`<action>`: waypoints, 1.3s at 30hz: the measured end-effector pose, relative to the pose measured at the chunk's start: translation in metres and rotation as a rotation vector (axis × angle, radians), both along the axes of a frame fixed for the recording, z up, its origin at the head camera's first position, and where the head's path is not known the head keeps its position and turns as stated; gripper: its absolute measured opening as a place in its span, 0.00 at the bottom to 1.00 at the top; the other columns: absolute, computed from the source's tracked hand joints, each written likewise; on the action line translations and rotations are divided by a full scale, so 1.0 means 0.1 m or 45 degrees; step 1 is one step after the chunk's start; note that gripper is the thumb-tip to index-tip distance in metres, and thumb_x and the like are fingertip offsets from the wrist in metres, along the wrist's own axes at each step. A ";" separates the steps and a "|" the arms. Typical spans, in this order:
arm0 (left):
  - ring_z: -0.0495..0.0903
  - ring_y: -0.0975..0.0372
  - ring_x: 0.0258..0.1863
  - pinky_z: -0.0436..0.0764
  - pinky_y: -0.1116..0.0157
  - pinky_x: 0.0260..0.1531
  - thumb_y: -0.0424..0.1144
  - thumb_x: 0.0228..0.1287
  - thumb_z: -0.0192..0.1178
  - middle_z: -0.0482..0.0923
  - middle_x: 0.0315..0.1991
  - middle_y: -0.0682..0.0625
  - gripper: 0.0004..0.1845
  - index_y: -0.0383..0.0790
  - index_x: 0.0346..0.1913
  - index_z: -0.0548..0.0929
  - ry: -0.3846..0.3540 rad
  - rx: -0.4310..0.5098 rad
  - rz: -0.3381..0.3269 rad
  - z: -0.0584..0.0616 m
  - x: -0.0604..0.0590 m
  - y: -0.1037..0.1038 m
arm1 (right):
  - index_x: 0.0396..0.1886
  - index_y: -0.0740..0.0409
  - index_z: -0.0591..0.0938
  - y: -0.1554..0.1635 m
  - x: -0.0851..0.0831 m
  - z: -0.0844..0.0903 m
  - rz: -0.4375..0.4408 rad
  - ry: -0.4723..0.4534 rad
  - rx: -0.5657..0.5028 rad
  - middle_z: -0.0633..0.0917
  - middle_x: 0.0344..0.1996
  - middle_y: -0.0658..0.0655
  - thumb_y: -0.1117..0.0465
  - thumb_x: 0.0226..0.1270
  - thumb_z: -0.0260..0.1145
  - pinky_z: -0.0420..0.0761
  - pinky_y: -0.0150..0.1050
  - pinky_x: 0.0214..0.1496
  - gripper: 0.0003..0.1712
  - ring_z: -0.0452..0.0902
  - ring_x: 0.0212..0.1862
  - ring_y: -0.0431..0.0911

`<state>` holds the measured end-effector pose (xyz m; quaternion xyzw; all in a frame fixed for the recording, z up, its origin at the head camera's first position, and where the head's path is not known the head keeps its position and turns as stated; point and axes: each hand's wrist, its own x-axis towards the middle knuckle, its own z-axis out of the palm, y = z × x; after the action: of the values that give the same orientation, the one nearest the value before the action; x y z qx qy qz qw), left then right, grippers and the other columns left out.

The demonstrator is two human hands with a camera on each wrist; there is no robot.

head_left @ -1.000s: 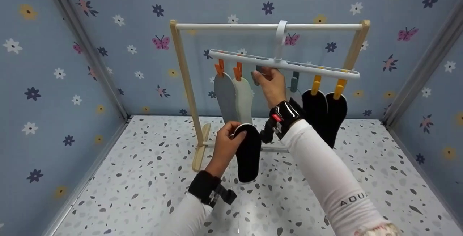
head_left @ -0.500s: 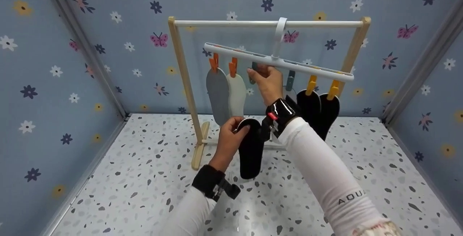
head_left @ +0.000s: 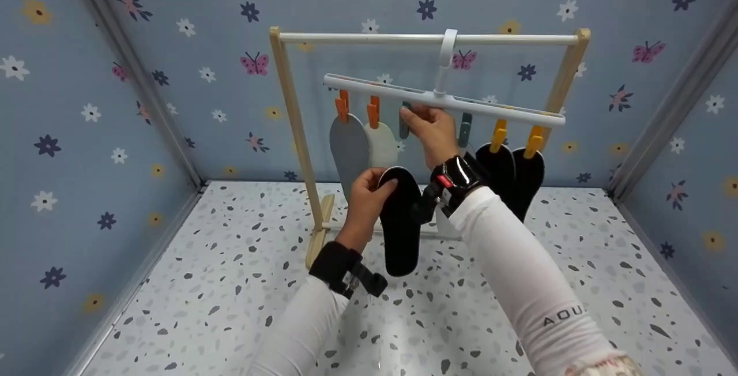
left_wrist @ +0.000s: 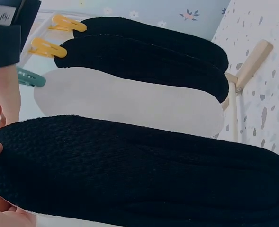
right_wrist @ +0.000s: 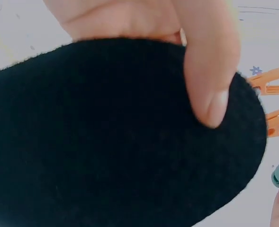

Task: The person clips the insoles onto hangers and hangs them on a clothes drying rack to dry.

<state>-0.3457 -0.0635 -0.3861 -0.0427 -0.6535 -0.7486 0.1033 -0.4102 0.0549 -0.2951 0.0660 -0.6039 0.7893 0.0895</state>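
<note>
By its upper end, my left hand (head_left: 362, 206) pinches a black insole (head_left: 402, 226), thumb on the dark face; the insole hangs down in front of the rack. In the right wrist view that insole (right_wrist: 120, 132) fills most of the picture. Above it, my right hand (head_left: 435, 134) grips a dark green clip (head_left: 404, 121) under the white hanger bar (head_left: 392, 87). A second green clip (head_left: 464, 129) is just right of that hand. From it hangs a white insole (left_wrist: 130, 99), shown in the left wrist view and mostly hidden by my right arm in the head view.
Orange clips (head_left: 373, 112) hold a grey insole (head_left: 349, 148) and a pale one (head_left: 381, 144) on the left. Yellow clips (head_left: 498, 135) carry two black insoles (head_left: 529, 183) on the right. The hanger hooks over a wooden rack's white rod (head_left: 369, 37). Flowered walls surround the speckled floor (head_left: 219, 284).
My left hand has risen and shifted slightly right with the black insole, bringing it closer to the green clip. My right hand stays at that clip while the tilted hanger sways a little.
</note>
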 end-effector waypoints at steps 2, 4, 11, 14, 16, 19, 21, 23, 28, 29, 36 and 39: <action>0.75 0.62 0.32 0.75 0.68 0.34 0.32 0.61 0.61 0.75 0.34 0.51 0.08 0.35 0.42 0.79 -0.040 0.031 0.007 0.02 -0.04 -0.01 | 0.37 0.65 0.77 0.00 0.00 0.01 0.010 -0.012 -0.034 0.78 0.33 0.53 0.68 0.61 0.65 0.75 0.40 0.54 0.07 0.75 0.39 0.42; 0.74 0.63 0.31 0.74 0.68 0.33 0.32 0.61 0.61 0.75 0.32 0.52 0.07 0.35 0.42 0.79 -0.059 0.042 0.029 0.05 -0.08 -0.01 | 0.36 0.64 0.77 -0.01 -0.01 0.01 0.012 -0.024 -0.040 0.78 0.34 0.53 0.68 0.62 0.65 0.76 0.40 0.53 0.06 0.75 0.39 0.42; 0.75 0.63 0.31 0.74 0.69 0.33 0.32 0.60 0.63 0.76 0.32 0.52 0.07 0.35 0.41 0.81 -0.077 0.026 0.075 0.13 -0.17 -0.02 | 0.33 0.64 0.77 -0.03 -0.03 0.04 0.003 -0.075 -0.144 0.78 0.32 0.54 0.70 0.62 0.64 0.77 0.37 0.48 0.03 0.76 0.36 0.42; 0.76 0.62 0.33 0.75 0.68 0.35 0.32 0.59 0.63 0.77 0.33 0.52 0.08 0.34 0.41 0.81 -0.093 0.041 0.078 0.16 -0.20 -0.01 | 0.32 0.64 0.77 -0.04 -0.03 0.04 -0.007 -0.085 -0.178 0.78 0.30 0.53 0.71 0.62 0.63 0.77 0.35 0.44 0.02 0.75 0.34 0.41; 0.76 0.62 0.33 0.75 0.68 0.35 0.32 0.59 0.63 0.78 0.33 0.51 0.08 0.34 0.41 0.82 -0.098 0.041 0.086 0.18 -0.22 0.00 | 0.33 0.65 0.77 -0.04 -0.03 0.04 -0.007 -0.088 -0.196 0.77 0.29 0.53 0.71 0.62 0.63 0.77 0.34 0.43 0.02 0.75 0.33 0.41; 0.77 0.61 0.35 0.75 0.67 0.37 0.34 0.59 0.63 0.78 0.35 0.51 0.09 0.34 0.42 0.82 -0.101 0.019 0.092 0.22 -0.25 0.00 | 0.34 0.65 0.77 -0.05 -0.03 0.04 -0.004 -0.089 -0.215 0.77 0.29 0.52 0.71 0.63 0.63 0.76 0.33 0.41 0.02 0.75 0.33 0.40; 0.77 0.61 0.36 0.75 0.67 0.38 0.35 0.60 0.63 0.78 0.36 0.50 0.10 0.34 0.43 0.82 -0.102 0.003 0.090 0.25 -0.26 0.00 | 0.34 0.66 0.77 -0.05 -0.02 0.04 -0.001 -0.087 -0.217 0.77 0.29 0.53 0.71 0.63 0.63 0.76 0.33 0.41 0.02 0.75 0.33 0.40; 0.77 0.61 0.36 0.75 0.67 0.39 0.36 0.61 0.63 0.78 0.37 0.50 0.10 0.35 0.44 0.82 -0.102 0.012 0.082 0.27 -0.27 0.00 | 0.35 0.67 0.77 -0.05 -0.02 0.05 -0.003 -0.087 -0.214 0.77 0.29 0.52 0.70 0.63 0.63 0.76 0.33 0.40 0.03 0.75 0.32 0.40; 0.77 0.61 0.34 0.75 0.68 0.36 0.34 0.62 0.62 0.78 0.34 0.50 0.09 0.34 0.43 0.81 -0.078 0.104 0.069 0.32 -0.28 0.02 | 0.33 0.67 0.78 -0.04 -0.01 0.06 -0.014 -0.089 -0.188 0.77 0.27 0.52 0.70 0.63 0.63 0.75 0.32 0.38 0.03 0.74 0.31 0.40; 0.77 0.62 0.33 0.75 0.68 0.36 0.34 0.62 0.61 0.77 0.34 0.50 0.09 0.33 0.43 0.81 -0.072 0.121 0.070 0.33 -0.29 0.03 | 0.33 0.66 0.77 -0.04 -0.01 0.06 -0.016 -0.092 -0.184 0.77 0.27 0.52 0.69 0.63 0.63 0.75 0.32 0.38 0.03 0.74 0.31 0.40; 0.76 0.62 0.34 0.75 0.69 0.38 0.33 0.62 0.61 0.77 0.34 0.51 0.09 0.32 0.43 0.80 -0.102 0.197 0.101 0.37 -0.33 0.05 | 0.30 0.63 0.77 -0.02 0.00 0.06 -0.007 -0.103 -0.184 0.77 0.27 0.53 0.69 0.63 0.63 0.75 0.33 0.38 0.03 0.74 0.31 0.41; 0.76 0.62 0.36 0.75 0.68 0.40 0.33 0.63 0.61 0.77 0.36 0.50 0.10 0.32 0.44 0.80 -0.108 0.219 0.100 0.39 -0.34 0.05 | 0.29 0.63 0.77 -0.02 0.00 0.06 -0.009 -0.101 -0.188 0.77 0.27 0.53 0.70 0.63 0.63 0.75 0.33 0.38 0.04 0.74 0.30 0.41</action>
<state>-0.3797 -0.0582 -0.3474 0.0237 -0.5916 -0.7986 0.1083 -0.4107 0.0527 -0.2893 0.0258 -0.5474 0.8333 0.0731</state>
